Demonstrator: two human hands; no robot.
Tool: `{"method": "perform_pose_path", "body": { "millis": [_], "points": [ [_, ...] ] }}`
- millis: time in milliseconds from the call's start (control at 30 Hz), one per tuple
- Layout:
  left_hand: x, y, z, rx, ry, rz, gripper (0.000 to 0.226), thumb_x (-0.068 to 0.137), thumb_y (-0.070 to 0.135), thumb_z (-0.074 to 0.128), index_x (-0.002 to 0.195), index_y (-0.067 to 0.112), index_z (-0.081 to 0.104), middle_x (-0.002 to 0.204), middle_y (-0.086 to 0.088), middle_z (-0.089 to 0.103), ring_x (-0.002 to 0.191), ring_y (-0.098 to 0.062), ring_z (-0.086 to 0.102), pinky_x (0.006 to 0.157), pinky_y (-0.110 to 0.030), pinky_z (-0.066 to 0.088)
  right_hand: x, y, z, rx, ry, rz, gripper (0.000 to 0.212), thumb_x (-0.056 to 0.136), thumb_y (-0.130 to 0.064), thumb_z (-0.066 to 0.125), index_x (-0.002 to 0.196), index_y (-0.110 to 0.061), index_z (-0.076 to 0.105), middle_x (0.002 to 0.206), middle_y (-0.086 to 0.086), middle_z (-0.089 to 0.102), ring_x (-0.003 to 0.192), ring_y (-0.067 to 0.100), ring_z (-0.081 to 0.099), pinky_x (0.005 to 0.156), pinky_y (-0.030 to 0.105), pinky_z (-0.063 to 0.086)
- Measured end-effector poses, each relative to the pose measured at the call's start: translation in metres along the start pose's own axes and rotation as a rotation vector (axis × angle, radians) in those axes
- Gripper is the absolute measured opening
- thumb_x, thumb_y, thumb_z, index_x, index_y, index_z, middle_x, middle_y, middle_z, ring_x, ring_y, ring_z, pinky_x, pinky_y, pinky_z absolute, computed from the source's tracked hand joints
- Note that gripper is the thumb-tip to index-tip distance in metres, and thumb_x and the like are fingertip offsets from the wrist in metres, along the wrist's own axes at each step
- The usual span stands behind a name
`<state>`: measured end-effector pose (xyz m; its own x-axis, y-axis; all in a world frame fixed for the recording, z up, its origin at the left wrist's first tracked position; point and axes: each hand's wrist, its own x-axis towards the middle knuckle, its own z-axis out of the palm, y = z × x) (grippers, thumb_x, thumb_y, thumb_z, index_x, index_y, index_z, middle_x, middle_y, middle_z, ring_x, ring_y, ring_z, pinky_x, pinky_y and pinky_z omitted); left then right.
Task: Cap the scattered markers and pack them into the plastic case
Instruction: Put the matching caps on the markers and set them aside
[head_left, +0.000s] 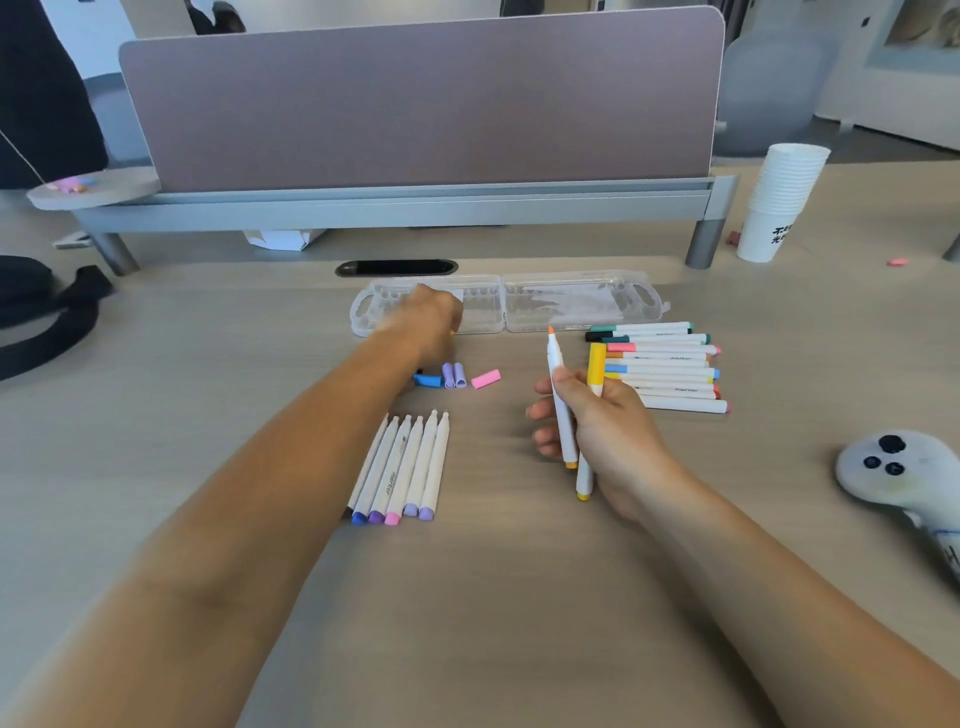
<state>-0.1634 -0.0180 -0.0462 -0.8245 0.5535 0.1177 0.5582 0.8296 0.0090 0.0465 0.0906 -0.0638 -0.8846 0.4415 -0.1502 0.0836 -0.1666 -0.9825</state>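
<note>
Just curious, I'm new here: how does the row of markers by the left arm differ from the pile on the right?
The left row lies uncapped, bare tips pointing toward the case; the right pile wears coloured caps. The left row runs nearly front to back, the right pile side to side. Both have white barrels and rest on the table.

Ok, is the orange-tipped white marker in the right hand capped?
No, the orange-tipped white marker gripped in the right hand shows its bare orange tip with no cap on it.
</note>
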Motion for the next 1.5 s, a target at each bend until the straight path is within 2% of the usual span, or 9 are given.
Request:
{"method": "perform_pose_path", "body": {
  "millis": [167,300,400,500,600,800,967,1233,1500],
  "points": [
    [-0.045,-0.005,-0.025,-0.749,0.229,-0.054,0.011,0.082,0.014,0.069,0.087,0.023,0.070,0.084,0.003,0.070,0.081,-0.020,0.069,0.075,-0.034,0.058,-0.002,-0.001,-0.002,-0.082,0.003,-0.054,0.028,0.102,-0.032,0.050,0.092,-0.011,0.066,0.066,-0.001,0.064,0.050,0.016,0.051,0.049,0.027,0.046],
    [-0.103,0.001,-0.030,-1.139,0.103,-0.011,0.015,0.091,0.002,0.064,0.092,0.015,0.072,0.073,0.004,0.069,0.061,-0.010,0.063,0.060,-0.022,0.055,-0.004,0.001,0.000,-0.173,-0.048,-0.124,0.026,0.101,-0.032,0.051,0.088,-0.016,0.067,0.063,-0.002,0.059,0.045,0.012,0.044,0.048,0.025,0.035],
    [-0.125,0.001,-0.027,-1.191,0.047,0.013,0.017,0.096,0.010,0.060,0.103,0.019,0.073,0.066,0.013,0.063,0.059,-0.006,0.050,0.056,-0.015,0.045,-0.006,0.004,0.000,-0.351,-0.093,-0.241,0.025,0.101,-0.034,0.052,0.089,-0.019,0.069,0.059,-0.007,0.057,0.050,0.010,0.047,0.053,0.025,0.036],
    [-0.134,0.000,-0.022,-1.223,0.014,0.071,0.020,0.100,0.013,0.053,0.114,0.009,0.067,0.069,0.007,0.063,0.060,-0.008,0.051,0.055,-0.015,0.042,-0.009,0.006,-0.001,-0.543,-0.115,-0.394,0.026,0.100,-0.033,0.053,0.088,-0.016,0.069,0.057,0.003,0.055,0.055,0.010,0.047,0.055,0.025,0.036],
    [-0.137,0.000,-0.018,-1.154,0.018,0.133,0.014,0.098,0.018,0.057,0.104,0.007,0.063,0.066,0.001,0.061,0.056,-0.003,0.053,0.055,-0.015,0.041,-0.011,0.008,-0.003,-0.643,-0.134,-0.507,0.025,0.099,-0.034,0.053,0.086,-0.017,0.068,0.066,0.014,0.053,0.057,0.010,0.042,0.054,0.028,0.031],
    [-0.136,-0.005,-0.020,-1.144,0.101,0.141,0.025,0.096,0.018,0.059,0.087,-0.005,0.060,0.054,0.009,0.054,0.046,-0.002,0.043,0.047,-0.012,0.034,-0.008,0.013,-0.007,-0.776,-0.197,-0.525,0.035,0.099,-0.038,0.052,0.084,-0.008,0.062,0.062,0.004,0.044,0.058,0.016,0.039,0.054,0.029,0.029],
    [-0.139,-0.001,-0.017,-1.132,0.007,0.196,0.023,0.093,0.026,0.063,0.076,0.012,0.065,0.057,0.003,0.051,0.049,-0.008,0.037,0.046,-0.017,0.030,-0.012,0.012,-0.007,-0.870,-0.276,-0.567,0.031,0.099,-0.036,0.052,0.074,-0.018,0.054,0.062,0.002,0.051,0.060,0.020,0.046,0.057,0.038,0.039],
    [-0.138,-0.008,-0.023,-1.130,0.063,0.151,0.029,0.091,0.034,0.062,0.077,0.010,0.070,0.059,-0.006,0.053,0.055,-0.019,0.038,0.052,-0.029,0.032,-0.012,0.009,-0.010,-0.891,-0.276,-0.560,0.035,0.098,-0.034,0.054,0.063,-0.031,0.047,0.054,-0.009,0.045,0.054,0.012,0.041,0.052,0.030,0.032],
    [-0.141,0.007,-0.017,-1.225,-0.007,0.153,0.050,0.076,0.050,0.065,0.079,0.001,0.069,0.057,-0.008,0.046,0.053,-0.023,0.031,0.048,-0.027,0.025,-0.010,0.012,-0.006,-0.826,-0.278,-0.580,0.032,0.099,-0.033,0.053,0.069,-0.022,0.050,0.056,-0.007,0.045,0.054,0.012,0.039,0.053,0.029,0.031]
  ]
}}
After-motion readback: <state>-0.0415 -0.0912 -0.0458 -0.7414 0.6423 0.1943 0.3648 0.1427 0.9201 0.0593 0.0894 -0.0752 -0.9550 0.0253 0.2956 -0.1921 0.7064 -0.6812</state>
